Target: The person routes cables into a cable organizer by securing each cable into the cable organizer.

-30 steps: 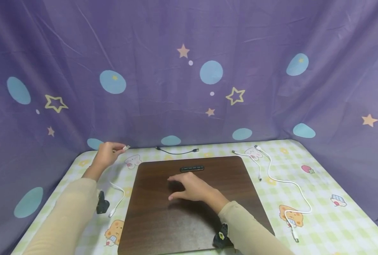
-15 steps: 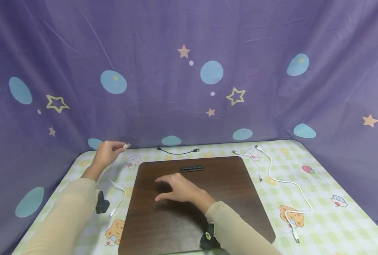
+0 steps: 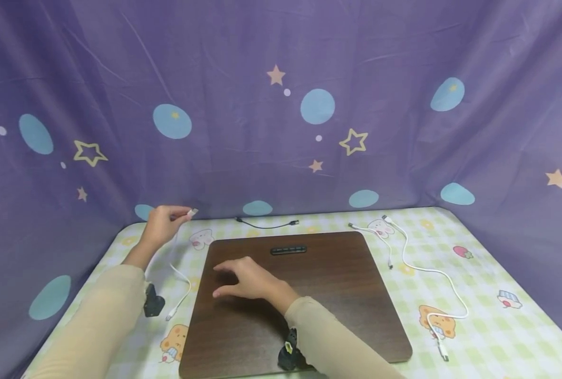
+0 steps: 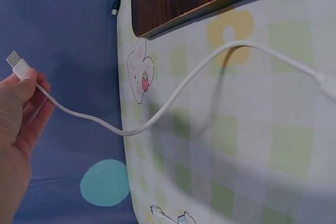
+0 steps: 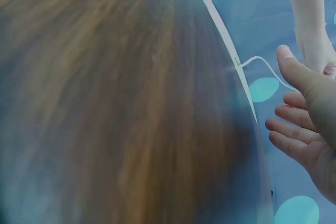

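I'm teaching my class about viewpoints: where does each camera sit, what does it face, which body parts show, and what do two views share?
Head: head-worn, looking forward and down at the wood-grain board, checkered tablecloth and purple curtain; left hand, right hand and beige sleeves show.
Left wrist: wrist-worn, facing tablecloth and curtain; only the left hand shows, pinching a white USB cable.
Right wrist: wrist-worn, looking across the board; both hands and the left forearm show.
Shared: head and left wrist both show the cable.
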A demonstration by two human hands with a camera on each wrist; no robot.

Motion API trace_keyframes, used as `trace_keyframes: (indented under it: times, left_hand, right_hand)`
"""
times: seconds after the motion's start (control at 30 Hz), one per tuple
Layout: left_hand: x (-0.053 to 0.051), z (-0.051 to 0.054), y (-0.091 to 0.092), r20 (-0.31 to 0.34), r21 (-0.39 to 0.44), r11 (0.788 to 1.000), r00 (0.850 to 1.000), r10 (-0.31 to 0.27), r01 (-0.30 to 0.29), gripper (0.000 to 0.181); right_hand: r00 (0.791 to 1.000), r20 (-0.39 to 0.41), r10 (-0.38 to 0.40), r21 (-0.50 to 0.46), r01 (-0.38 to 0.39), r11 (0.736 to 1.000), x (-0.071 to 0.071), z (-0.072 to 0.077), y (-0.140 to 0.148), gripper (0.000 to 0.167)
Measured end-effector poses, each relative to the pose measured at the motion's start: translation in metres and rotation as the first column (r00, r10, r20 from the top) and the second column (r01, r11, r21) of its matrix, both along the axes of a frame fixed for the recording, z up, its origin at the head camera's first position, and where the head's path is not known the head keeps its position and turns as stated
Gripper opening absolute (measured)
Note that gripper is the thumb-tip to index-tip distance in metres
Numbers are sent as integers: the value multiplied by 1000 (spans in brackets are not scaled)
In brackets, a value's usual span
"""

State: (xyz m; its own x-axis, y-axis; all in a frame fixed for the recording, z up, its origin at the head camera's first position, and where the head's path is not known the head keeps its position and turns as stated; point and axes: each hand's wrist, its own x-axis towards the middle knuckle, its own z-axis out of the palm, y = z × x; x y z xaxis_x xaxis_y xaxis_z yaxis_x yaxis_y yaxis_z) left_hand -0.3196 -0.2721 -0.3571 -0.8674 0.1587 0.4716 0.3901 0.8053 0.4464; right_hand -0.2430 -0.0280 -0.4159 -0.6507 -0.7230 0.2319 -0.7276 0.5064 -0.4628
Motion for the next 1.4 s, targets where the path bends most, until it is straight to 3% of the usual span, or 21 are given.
trace_keyframes:
  times: [0.2, 0.67, 0.9, 1.03, 1.23, 1.4]
  left_hand:
    - [1, -1, -3, -17, 40, 999, 1000, 15, -14, 22]
    - [9, 2, -8, -31, 71, 997, 999, 40, -38, 23]
    - [7, 6, 0, 5, 74, 997, 1000, 19, -19, 26]
    - [7, 8, 3, 31, 80, 996, 999, 35, -37, 28]
    - [7, 15, 7, 61, 87, 995, 998, 33, -38, 29]
    - [7, 19, 11, 79, 137, 990, 997, 6, -16, 28]
  right_hand:
    - [1000, 8, 2, -59, -1, 998, -2, -7, -15, 54]
    - [990, 136, 38, -161, -15, 987, -2, -12, -43, 53]
    - [979, 201, 28, -187, 11, 982, 0, -16, -52, 54]
    - [973, 231, 28, -186, 16, 982, 1, -15, -56, 54]
    - [940, 341, 31, -236, 54, 970, 2, -16, -59, 53]
    - [895, 444, 47, -331, 115, 937, 1, -19, -56, 45]
